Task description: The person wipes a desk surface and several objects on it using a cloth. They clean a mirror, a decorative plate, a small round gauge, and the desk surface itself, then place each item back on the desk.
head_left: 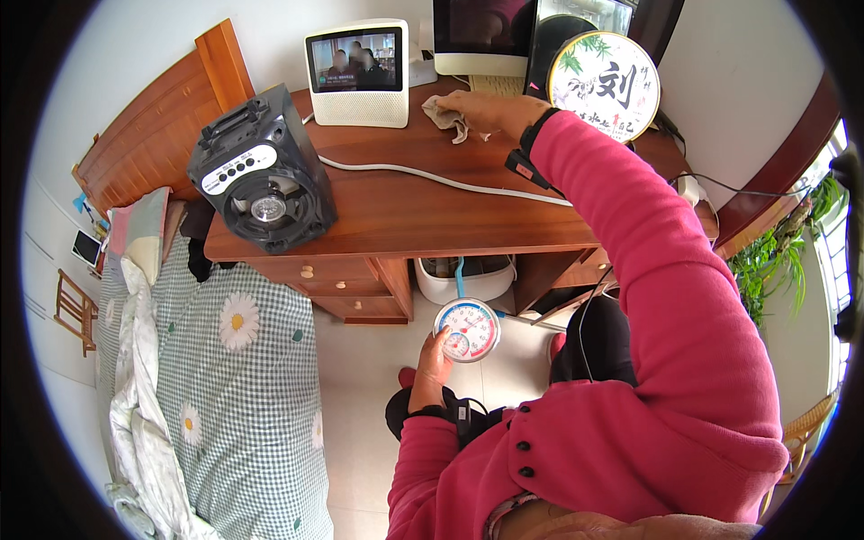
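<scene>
My left hand [432, 371] grips the rim of a round thermometer-hygrometer dial [481, 346]. It is white with blue and red scale bands and a smaller dial inset. I hold it low, in front of the desk. On the desktop, my right hand [502, 112] is closed on a crumpled beige cloth [441, 119], my arm stretched out far. Close beyond the cloth stands a white smart display [371, 108] with its screen lit. A round fan-shaped decoration [580, 94] with leaves and dark brush writing is just right of my right hand.
A black portable speaker [292, 202] stands at the left of the wooden desk [423, 211]. Across the top runs a white cable [405, 169]. A monitor [481, 36] is at the back, a white bin [436, 286] below. The bed [243, 405] lies left.
</scene>
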Demonstrator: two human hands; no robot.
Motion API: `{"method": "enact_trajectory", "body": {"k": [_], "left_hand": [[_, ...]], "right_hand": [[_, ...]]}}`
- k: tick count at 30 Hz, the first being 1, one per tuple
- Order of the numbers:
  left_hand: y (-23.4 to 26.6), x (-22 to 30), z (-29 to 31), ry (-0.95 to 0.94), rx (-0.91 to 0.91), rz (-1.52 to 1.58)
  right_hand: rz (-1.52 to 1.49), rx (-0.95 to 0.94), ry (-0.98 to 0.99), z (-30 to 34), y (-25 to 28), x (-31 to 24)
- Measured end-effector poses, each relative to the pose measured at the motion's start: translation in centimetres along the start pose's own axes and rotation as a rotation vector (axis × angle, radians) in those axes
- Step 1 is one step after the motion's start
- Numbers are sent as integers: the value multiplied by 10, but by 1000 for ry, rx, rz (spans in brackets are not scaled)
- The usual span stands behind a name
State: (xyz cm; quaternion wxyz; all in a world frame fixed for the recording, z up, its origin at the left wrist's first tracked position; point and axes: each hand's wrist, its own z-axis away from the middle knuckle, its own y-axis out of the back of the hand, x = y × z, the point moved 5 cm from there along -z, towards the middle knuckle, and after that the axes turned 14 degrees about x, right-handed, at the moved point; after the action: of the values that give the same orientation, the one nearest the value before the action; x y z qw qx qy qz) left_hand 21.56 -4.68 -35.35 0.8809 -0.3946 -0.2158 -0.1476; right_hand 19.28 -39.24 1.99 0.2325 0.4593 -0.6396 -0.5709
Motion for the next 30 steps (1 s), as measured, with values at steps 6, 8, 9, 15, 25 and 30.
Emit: {"method": "enact_trajectory", "body": {"k": [6,8,9,15,25,30], "left_hand": [[-3,2,3,-3,-20,13],[-3,2,5,0,-22,12],[-3,2,5,9,-30,5],[-4,2,8,7,-41,-26],[-3,2,6,-18,-37,-13],[-2,3,5,-2,-29,-19]], "right_hand": [[-444,129,-218,28,14,-5],[-510,48,-352,54,18,-5],[-544,12,-388,73,22,-5],[-158,-226,-116,145,49,-35],[170,321,-138,23,55,-12],[228,306,-163,-39,3,-2]]}}
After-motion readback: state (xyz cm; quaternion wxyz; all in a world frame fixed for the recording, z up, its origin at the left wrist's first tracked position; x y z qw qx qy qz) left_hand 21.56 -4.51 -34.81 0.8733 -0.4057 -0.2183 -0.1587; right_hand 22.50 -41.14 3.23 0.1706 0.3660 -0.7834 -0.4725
